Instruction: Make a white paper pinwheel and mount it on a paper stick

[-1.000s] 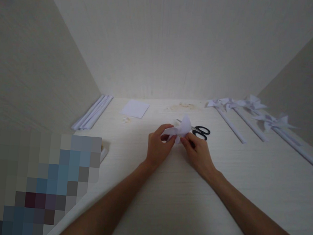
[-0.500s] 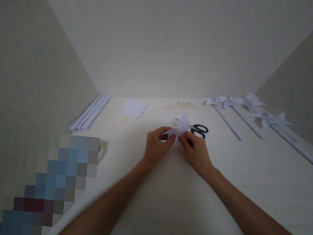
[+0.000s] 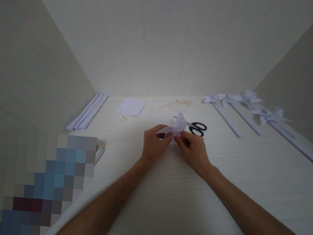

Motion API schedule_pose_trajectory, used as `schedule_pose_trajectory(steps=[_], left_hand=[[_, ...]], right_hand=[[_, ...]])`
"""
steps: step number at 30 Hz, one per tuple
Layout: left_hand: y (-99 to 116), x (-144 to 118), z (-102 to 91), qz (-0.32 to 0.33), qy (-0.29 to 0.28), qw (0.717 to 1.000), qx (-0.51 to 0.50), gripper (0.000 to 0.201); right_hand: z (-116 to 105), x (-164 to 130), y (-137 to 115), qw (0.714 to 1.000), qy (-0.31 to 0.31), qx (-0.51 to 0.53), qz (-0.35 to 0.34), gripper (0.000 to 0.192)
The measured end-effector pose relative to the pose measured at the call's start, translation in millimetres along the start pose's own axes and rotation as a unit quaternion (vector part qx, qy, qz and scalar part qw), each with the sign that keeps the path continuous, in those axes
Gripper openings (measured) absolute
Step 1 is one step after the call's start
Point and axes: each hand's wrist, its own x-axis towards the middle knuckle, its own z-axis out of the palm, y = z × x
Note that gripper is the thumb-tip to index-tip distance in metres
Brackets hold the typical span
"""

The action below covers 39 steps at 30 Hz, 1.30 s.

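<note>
I have both hands together near the middle of the table (image 3: 165, 206), working one small piece of folded white paper (image 3: 175, 126). My left hand (image 3: 154, 146) pinches its left flap between thumb and fingertips, and my right hand (image 3: 193, 150) pinches the right side just beside it, fingers curled in. One pointed flap stands up above the fingertips; held from both sides like this, I judge the paper stays steady while its corners are bent toward the middle.

Black-handled scissors (image 3: 197, 128) lie flat just behind my right hand, toward the far edge, close enough to grab, not touching the paper as far as I can tell. A flat white paper square (image 3: 131, 106) sits near the far edge, left of centre, with small pale scraps (image 3: 122, 118) beside it. Along the left edge a bundle of rolled white paper sticks (image 3: 87, 112) lies against the wall, probably parked there so it cannot roll. At the far right corner, finished paper pinwheels (image 3: 245, 99) on sticks lie side by side, well apart from my hands. A pale smudge or scatter of bits (image 3: 178, 103) marks the far edge; I cannot tell what it is.

No bowl, box or tray shows anywhere; everything lies loose on the table.
</note>
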Motion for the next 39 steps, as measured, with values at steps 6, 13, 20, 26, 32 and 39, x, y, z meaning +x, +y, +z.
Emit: schedule_pose_trajectory(steps=[6,13,20,26,32,39], left_hand=[[-0.1,0.5,1.3,0.004,0.005,1.0,0.008,0.012],[4.4,0.6,0.9,-0.014,0.001,1.0,0.009,0.01],[5.2,1.2,1.4,-0.022,0.011,1.0,0.014,0.011],[7.8,1.3,1.0,-0.022,0.015,0.999,0.022,0.01],[5.6,0.5,1.5,-0.016,0.011,1.0,0.024,0.011],[5.8,0.4,2.1,-0.014,0.012,0.999,0.028,0.012]], right_hand=[[0.1,-1.1,-1.6,0.999,-0.013,-0.041,-0.014,0.035],[2.4,-0.4,1.9,0.998,-0.038,-0.047,-0.005,0.029],[2.2,-0.4,3.0,0.999,-0.041,-0.036,-0.005,0.026],[2.9,-1.1,3.6,0.999,-0.039,-0.023,-0.007,0.025],[2.5,-0.2,2.5,0.999,-0.037,-0.021,-0.033,0.026],[1.1,-0.7,1.2,0.998,-0.034,-0.007,-0.044,0.026]])
